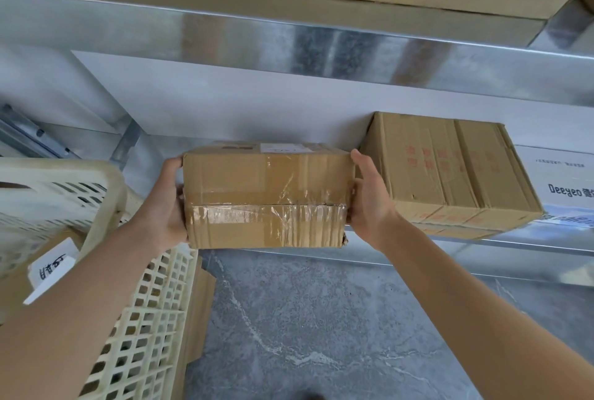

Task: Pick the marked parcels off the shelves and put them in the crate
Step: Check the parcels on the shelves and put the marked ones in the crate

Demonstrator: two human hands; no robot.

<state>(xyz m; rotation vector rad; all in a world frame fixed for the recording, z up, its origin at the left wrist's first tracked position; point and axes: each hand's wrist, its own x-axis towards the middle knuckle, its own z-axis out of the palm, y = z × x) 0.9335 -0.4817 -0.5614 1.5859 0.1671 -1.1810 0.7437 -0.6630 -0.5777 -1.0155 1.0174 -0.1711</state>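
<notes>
Crate, cream lattice plastic, far left, apart from parcel | left hand clamped on left end of taped cardboard parcel, held up at metal shelf front | right hand gripping its right end | red-printed carton on shelf, just beside right hand

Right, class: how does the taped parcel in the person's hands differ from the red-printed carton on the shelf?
The taped parcel is held between the left hand and right hand; the red-printed carton rests on the shelf. The parcel carries a white label on top; the carton shows red characters. Both are brown cardboard sealed with clear tape.
</notes>
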